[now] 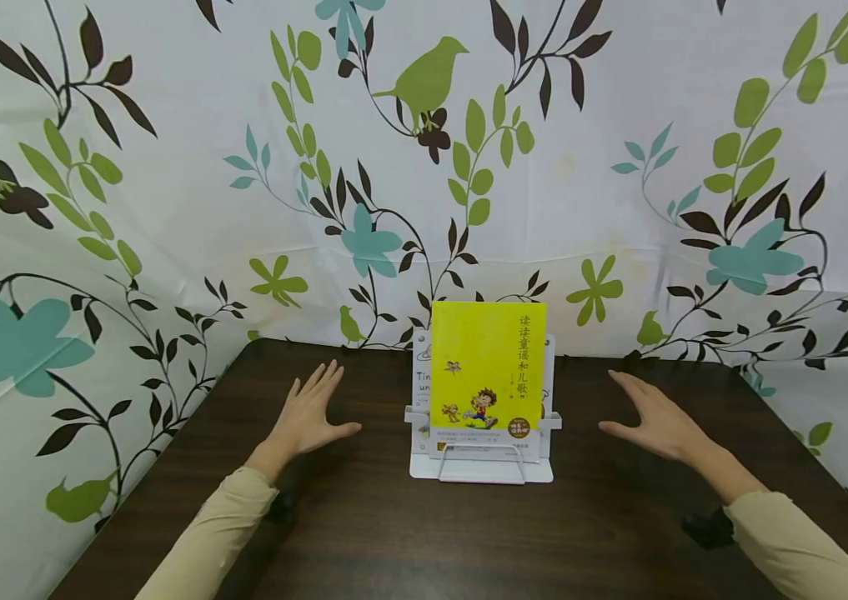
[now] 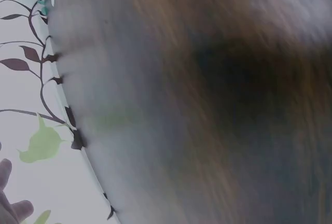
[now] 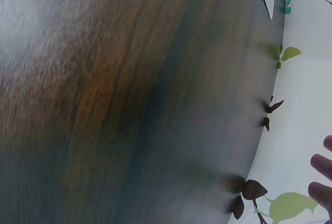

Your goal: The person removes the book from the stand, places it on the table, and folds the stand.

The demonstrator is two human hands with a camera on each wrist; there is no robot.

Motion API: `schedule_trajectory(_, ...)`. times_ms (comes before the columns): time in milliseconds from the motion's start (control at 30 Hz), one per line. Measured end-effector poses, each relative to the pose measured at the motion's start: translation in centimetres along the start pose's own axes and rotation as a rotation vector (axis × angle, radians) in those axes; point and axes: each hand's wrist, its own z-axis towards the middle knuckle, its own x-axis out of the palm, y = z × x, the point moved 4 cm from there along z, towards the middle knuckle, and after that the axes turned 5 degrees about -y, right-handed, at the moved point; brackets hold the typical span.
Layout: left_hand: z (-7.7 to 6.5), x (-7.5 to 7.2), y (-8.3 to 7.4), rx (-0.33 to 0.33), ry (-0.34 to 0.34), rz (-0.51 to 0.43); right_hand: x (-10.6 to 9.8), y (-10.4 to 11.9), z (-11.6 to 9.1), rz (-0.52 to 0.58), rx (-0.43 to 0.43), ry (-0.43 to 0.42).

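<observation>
A yellow book (image 1: 487,358) with a cartoon child on its cover leans upright on a white book stand (image 1: 424,465) at the middle of the table. Part of another white printed sheet or book (image 1: 421,375) shows behind it. To the left of the stand, my left hand (image 1: 307,417) is held apart from it, fingers straight and thumb spread. On the other side my right hand (image 1: 652,421) is likewise spread, touching nothing. Only fingertips (image 2: 19,209) show in the left wrist view, and a few fingers (image 3: 322,166) in the right wrist view.
The dark wooden table (image 1: 363,533) ends at a patterned curtain (image 1: 191,208) with leaves and birds, behind and at both sides. A wire bar (image 1: 482,482) sticks out at the stand's front. Dark wrist devices (image 1: 709,528) sit under the sleeves.
</observation>
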Motion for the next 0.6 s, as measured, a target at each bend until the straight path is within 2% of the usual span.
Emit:
schedule_trajectory(167,0.4,-0.1,-0.8,-0.005,-0.029,-0.055,0.4,0.5,0.0,0.047,0.000,-0.016)
schedule_trajectory(333,0.8,-0.2,-2.5,0.005,-0.073,-0.135,1.0,1.7,0.2,0.088,-0.024,-0.040)
schedule_trajectory(467,1.0,-0.2,-4.2,-0.003,-0.092,-0.229,1.3,2.8,0.5,0.140,-0.032,-0.066)
schedule_trajectory(600,1.1,-0.3,-5.4,-0.047,-0.127,-0.346,1.2,3.7,0.7,0.219,-0.049,-0.119)
